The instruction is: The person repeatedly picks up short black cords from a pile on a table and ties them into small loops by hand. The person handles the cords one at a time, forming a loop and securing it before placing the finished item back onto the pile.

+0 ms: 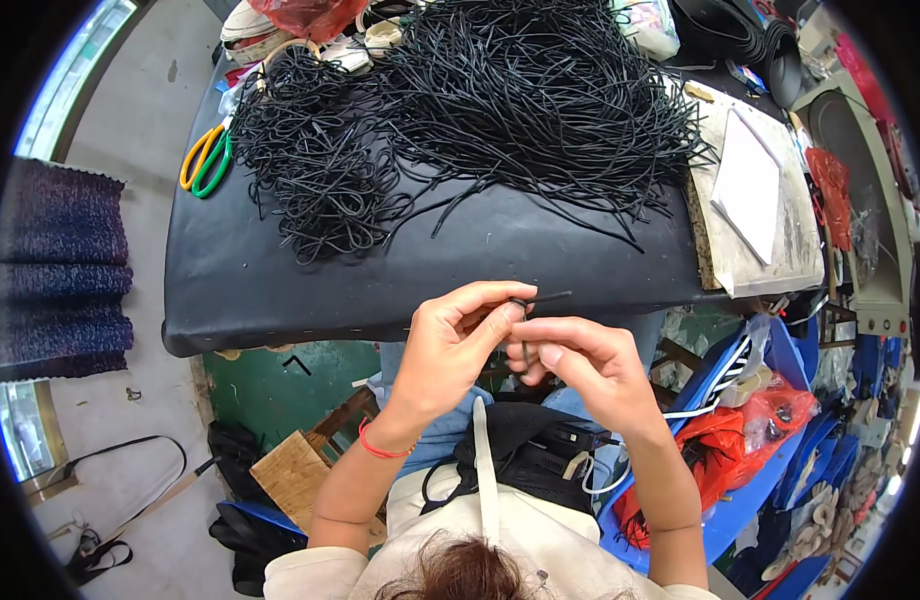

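Observation:
Both of my hands meet in front of the near edge of the black-covered table (460, 255). Between the thumb and fingers of my left hand (455, 335) is a thin black cord (552, 297), whose short end sticks out to the right. My right hand (590, 355) sits close beside it, thumb and fingers pinched on a lower part of the same cord. Most of the cord is hidden by my fingers. On the table beyond lie a large heap of straight black cords (540, 90) and, to its left, a smaller pile of looped black cords (315, 160).
Scissors (208, 160) with yellow and green handles lie at the table's left. A worn board (780, 245) with white sheets (748, 185) sits at the right. Below it stands a blue bin (715, 530) with red plastic bags (745, 440). A wooden stool (292, 475) is low left.

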`<control>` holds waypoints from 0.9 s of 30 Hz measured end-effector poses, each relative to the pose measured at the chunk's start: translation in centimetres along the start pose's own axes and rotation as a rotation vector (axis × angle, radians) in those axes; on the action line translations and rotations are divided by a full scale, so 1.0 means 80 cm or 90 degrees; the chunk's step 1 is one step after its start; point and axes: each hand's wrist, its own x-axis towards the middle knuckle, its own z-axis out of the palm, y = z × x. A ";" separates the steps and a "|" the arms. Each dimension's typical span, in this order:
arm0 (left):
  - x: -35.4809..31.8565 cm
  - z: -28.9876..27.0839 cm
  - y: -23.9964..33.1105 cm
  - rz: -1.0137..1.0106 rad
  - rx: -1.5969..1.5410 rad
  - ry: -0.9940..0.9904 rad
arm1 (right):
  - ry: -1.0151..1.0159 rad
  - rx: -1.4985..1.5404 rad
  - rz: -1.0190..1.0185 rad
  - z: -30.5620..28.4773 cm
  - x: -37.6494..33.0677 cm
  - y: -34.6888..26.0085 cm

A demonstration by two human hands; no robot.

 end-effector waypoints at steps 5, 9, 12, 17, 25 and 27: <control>-0.003 0.007 0.001 0.031 -0.037 0.059 | 0.082 -0.040 0.016 0.002 0.000 0.000; -0.009 0.024 -0.005 0.100 -0.023 0.129 | 0.229 -0.149 -0.081 0.013 0.007 0.013; -0.012 0.032 -0.014 0.187 0.159 0.176 | 0.271 -0.204 -0.087 0.023 0.011 0.011; -0.013 0.018 -0.009 0.139 0.146 0.096 | 0.252 -0.423 -0.172 0.004 0.021 0.009; -0.014 0.016 0.012 0.037 0.206 -0.045 | 0.161 0.065 0.020 -0.005 0.026 0.005; -0.015 0.015 0.013 -0.006 0.137 -0.051 | 0.195 0.020 0.006 0.002 0.025 0.006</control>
